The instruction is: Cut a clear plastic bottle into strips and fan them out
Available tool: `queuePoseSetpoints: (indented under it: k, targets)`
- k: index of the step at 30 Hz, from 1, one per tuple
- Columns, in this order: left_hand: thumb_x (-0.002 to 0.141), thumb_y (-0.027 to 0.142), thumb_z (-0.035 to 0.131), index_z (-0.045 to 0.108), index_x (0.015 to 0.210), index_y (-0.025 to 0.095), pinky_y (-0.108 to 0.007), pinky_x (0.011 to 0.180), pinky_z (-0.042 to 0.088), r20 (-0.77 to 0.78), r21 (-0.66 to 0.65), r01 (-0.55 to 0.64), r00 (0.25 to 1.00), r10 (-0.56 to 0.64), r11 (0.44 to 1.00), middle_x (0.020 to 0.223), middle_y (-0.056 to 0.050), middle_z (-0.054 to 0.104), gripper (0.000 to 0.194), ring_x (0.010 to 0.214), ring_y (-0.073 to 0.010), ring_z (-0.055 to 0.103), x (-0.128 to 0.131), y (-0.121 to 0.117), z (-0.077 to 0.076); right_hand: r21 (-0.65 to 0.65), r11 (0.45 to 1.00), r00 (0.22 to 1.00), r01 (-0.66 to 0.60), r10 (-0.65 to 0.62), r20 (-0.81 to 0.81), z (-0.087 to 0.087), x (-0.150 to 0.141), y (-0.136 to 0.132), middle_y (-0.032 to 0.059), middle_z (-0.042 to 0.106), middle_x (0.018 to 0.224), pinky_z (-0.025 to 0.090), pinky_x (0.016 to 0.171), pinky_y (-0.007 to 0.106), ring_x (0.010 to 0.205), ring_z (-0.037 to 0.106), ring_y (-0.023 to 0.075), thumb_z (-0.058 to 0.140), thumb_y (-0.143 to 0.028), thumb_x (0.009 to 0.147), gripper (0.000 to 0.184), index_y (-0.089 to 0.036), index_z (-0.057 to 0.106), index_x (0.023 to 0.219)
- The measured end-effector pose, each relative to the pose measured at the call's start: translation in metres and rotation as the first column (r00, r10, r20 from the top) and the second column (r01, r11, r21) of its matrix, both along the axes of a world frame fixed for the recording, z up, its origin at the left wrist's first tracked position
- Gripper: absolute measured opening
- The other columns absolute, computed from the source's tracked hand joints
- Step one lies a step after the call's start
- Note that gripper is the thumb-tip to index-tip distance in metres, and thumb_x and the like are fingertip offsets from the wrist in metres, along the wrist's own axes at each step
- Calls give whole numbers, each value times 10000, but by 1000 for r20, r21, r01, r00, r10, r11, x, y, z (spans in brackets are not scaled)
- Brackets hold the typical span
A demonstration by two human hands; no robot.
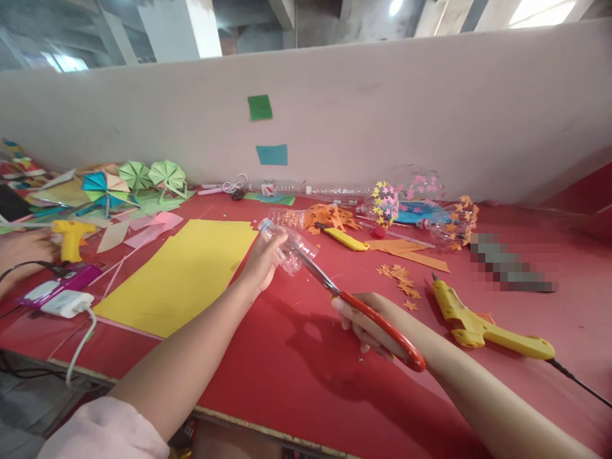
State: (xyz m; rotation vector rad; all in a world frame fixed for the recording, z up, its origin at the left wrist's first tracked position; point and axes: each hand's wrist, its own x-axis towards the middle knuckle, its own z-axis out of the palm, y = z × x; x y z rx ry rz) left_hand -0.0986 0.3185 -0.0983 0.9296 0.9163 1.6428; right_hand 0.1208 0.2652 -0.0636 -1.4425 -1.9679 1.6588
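Note:
My left hand [266, 260] is closed around the neck end of a cut clear plastic bottle [297, 245], held above the red table. Red-handled scissors [373, 322] are in my right hand [370, 319], pointing up and left. Their blades reach the bottle's side; whether they bite into the plastic I cannot tell. Just behind lie another clear bottle piece [287, 218], a heap of orange paper cutouts [335, 217] and a yellow utility knife [344, 239]. Orange paper stars [399, 278] are scattered right of the scissors.
Yellow paper sheets [191, 274] lie left of my arm. A yellow glue gun [478, 319] rests at right with its cord. Star-covered bottle pieces [386, 203] stand along the wall. At far left, another person's hand [23, 255] is near a second glue gun [71, 239] and a purple power strip [62, 284].

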Motion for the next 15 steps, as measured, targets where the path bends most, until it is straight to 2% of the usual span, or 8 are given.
queuePoseSetpoints:
  k: [2, 6, 11, 15]
  targets:
    - [716, 258, 671, 557, 788, 193, -287, 693, 449, -7, 1, 7, 1000, -7, 1000, 723, -3, 635, 150, 728, -156, 620, -1, 1, -1, -7, 1000, 999, 29, -29, 29, -3, -2, 0, -106, 319, 303, 405, 381, 218, 268, 366, 72, 516, -701, 749, 517, -210, 436, 610]
    - [718, 250, 654, 534, 782, 193, -312, 706, 448, -24, 11, -7, 1000, 8, 1000, 747, -17, 645, 147, 726, -168, 617, -1, 2, 0, 12, 998, 995, 55, -56, 86, -6, -2, 0, -79, 390, 320, 278, 278, 197, 253, 422, 102, 533, -688, 743, 504, -216, 433, 599]
    - [708, 304, 666, 532, 806, 199, -356, 795, 441, -82, 18, -2, 997, 4, 1000, 787, -25, 634, 197, 811, -194, 619, 0, 0, -2, -17, 1000, 999, 12, -13, -49, -4, -1, -1, -117, 324, 311, 409, 392, 211, 260, 334, 47, 512, -728, 742, 544, -204, 441, 616]
    - [678, 377, 694, 525, 849, 212, -395, 853, 424, -157, 6, 21, 987, -20, 1000, 850, -30, 622, 292, 899, -216, 600, -1, 0, -9, -18, 1000, 997, 26, -27, -75, -4, 0, -1, -100, 396, 399, 369, 371, 180, 329, 388, 47, 531, -761, 704, 576, -189, 474, 664]
